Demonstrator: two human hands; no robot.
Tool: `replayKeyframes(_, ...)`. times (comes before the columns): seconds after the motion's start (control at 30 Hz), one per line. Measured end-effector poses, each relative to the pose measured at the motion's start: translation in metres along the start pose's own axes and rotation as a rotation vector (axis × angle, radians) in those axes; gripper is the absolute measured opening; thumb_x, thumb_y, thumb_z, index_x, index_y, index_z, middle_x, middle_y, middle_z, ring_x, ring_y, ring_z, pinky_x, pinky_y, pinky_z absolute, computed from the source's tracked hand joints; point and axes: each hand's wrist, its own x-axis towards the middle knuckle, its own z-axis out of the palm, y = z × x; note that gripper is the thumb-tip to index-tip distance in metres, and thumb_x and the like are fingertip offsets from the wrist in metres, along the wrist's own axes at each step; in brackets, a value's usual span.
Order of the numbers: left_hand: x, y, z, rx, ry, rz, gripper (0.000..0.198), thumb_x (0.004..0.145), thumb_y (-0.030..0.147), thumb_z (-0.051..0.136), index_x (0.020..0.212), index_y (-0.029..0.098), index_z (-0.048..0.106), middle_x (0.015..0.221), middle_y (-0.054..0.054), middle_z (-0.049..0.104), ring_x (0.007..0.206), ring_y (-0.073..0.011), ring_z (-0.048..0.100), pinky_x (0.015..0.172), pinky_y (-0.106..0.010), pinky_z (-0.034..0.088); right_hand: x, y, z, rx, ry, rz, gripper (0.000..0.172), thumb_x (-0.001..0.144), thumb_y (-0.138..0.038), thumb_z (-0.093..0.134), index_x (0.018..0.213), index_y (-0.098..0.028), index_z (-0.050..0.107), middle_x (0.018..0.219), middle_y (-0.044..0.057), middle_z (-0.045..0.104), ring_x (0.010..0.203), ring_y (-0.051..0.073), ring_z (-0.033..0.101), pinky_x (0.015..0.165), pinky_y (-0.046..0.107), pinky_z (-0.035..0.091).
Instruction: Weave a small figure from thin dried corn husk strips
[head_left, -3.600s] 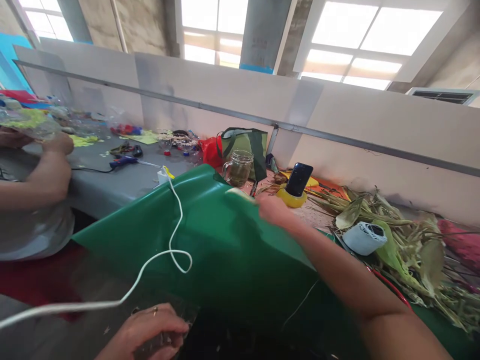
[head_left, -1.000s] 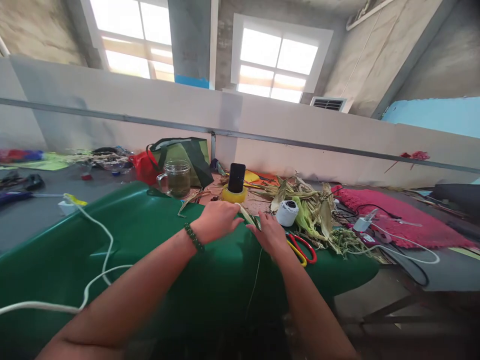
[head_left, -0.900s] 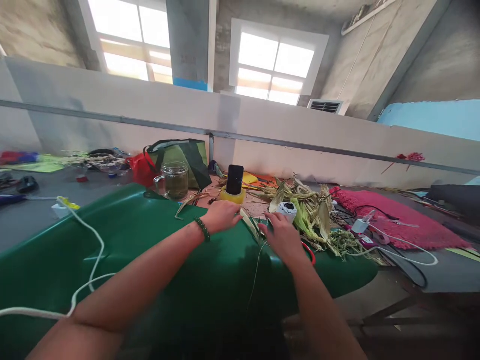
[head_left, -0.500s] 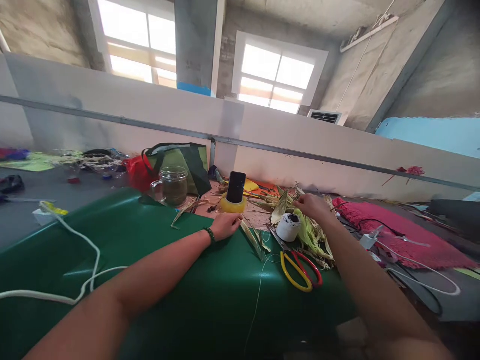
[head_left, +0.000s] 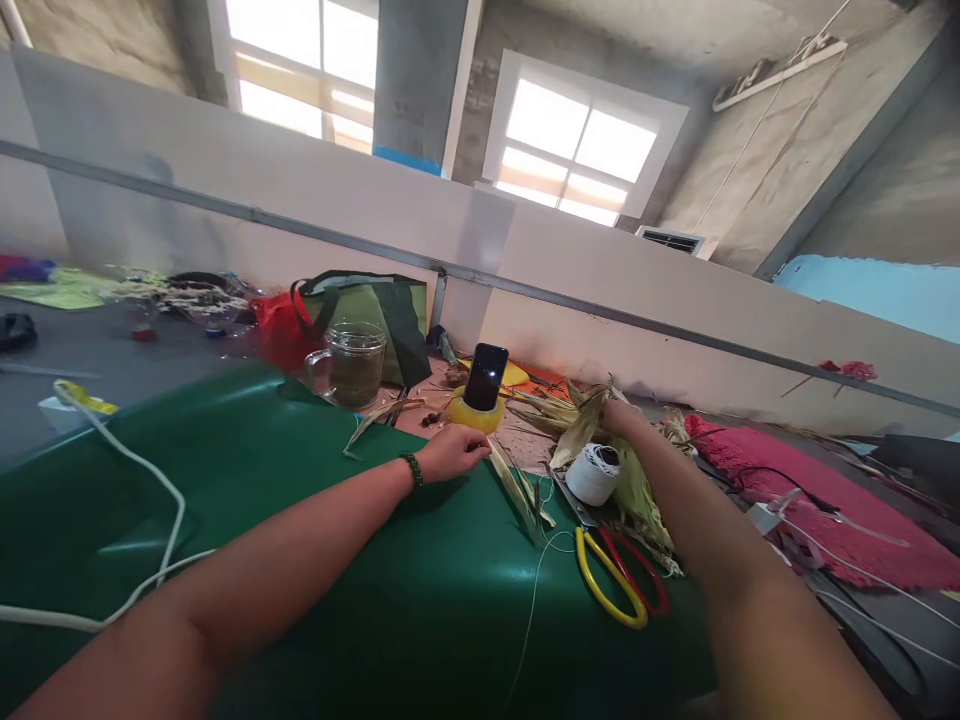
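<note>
My left hand (head_left: 454, 453), a green bead bracelet at its wrist, pinches the upper end of a pale dried corn husk strip (head_left: 514, 490). That strip slants down over the green mat (head_left: 360, 590). Among a heap of dry corn husks (head_left: 577, 435) on the right, my right hand (head_left: 622, 418) reaches in; its fingers are hidden behind the leaves. Just below it stands a spool of white thread (head_left: 592, 475). Scissors (head_left: 619, 580) with one yellow and one red handle lie in front of the spool, blades partly under it. Thin thread (head_left: 534, 600) trails down the mat.
A phone (head_left: 486, 375) leans upright in a yellow tape roll (head_left: 476, 412). Left of it are a glass mug (head_left: 356, 365) with liquid and a green bag (head_left: 405, 320). A pink fluffy mat (head_left: 810, 505) and cables lie right. A white cord (head_left: 150, 470) crosses the left side.
My right hand has pushed further into the husk heap, so its fingers are now covered. The left hand keeps its pinch on the strip. The whole view has shifted slightly.
</note>
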Motion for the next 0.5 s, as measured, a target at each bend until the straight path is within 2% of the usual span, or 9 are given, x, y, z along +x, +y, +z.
replayKeyframes(0.1, 0.001, -0.002, 0.0, -0.043, -0.03, 0.0, 0.026, 0.085, 0.026, 0.048, 0.083, 0.011, 0.07, 0.063, -0.002, 0.063, 0.059, -0.0119, 0.051, 0.056, -0.022, 0.034, 0.001, 0.009, -0.007, -0.019, 0.0, 0.08, 0.029, 0.095, -0.031, 0.047, 0.115, -0.016, 0.061, 0.117, 0.015, 0.062, 0.106, 0.025, 0.061, 0.086, 0.038, 0.049)
replayKeyframes(0.2, 0.002, -0.002, 0.001, 0.007, -0.031, 0.038, 0.027, 0.085, 0.027, 0.048, 0.081, 0.012, 0.07, 0.064, -0.002, 0.062, 0.06, -0.0117, 0.049, 0.056, -0.022, 0.032, 0.004, 0.02, -0.018, -0.028, 0.062, 0.189, 0.041, 0.097, -0.032, 0.037, 0.122, -0.008, 0.058, 0.121, 0.026, 0.059, 0.115, 0.033, 0.057, 0.085, 0.041, 0.046)
replayKeyframes(0.27, 0.002, -0.003, 0.001, 0.056, -0.023, 0.052, 0.028, 0.086, 0.028, 0.048, 0.078, 0.012, 0.07, 0.063, -0.001, 0.061, 0.059, -0.0115, 0.047, 0.055, -0.023, 0.029, 0.008, 0.024, -0.021, -0.022, 0.059, 0.212, 0.046, 0.094, -0.036, 0.042, 0.125, -0.004, 0.055, 0.123, 0.029, 0.057, 0.116, 0.035, 0.055, 0.085, 0.042, 0.046)
replayKeyframes(0.4, 0.001, -0.002, -0.001, 0.08, -0.032, 0.057, 0.028, 0.086, 0.027, 0.048, 0.08, 0.012, 0.07, 0.067, -0.003, 0.064, 0.062, -0.0122, 0.048, 0.057, -0.023, 0.03, 0.015, 0.018, -0.01, 0.037, -0.059, 0.057, 0.04, 0.081, -0.039, 0.066, 0.112, -0.013, 0.065, 0.113, 0.014, 0.066, 0.106, 0.025, 0.061, 0.085, 0.031, 0.047)
replayKeyframes(0.5, -0.001, -0.003, -0.003, 0.066, -0.039, 0.055, 0.028, 0.086, 0.027, 0.047, 0.08, 0.012, 0.07, 0.069, -0.003, 0.066, 0.063, -0.0126, 0.051, 0.057, -0.023, 0.032, 0.017, 0.009, 0.005, 0.076, -0.113, -0.021, 0.032, 0.086, -0.035, 0.063, 0.111, -0.016, 0.063, 0.113, 0.009, 0.064, 0.099, 0.02, 0.062, 0.085, 0.035, 0.051)
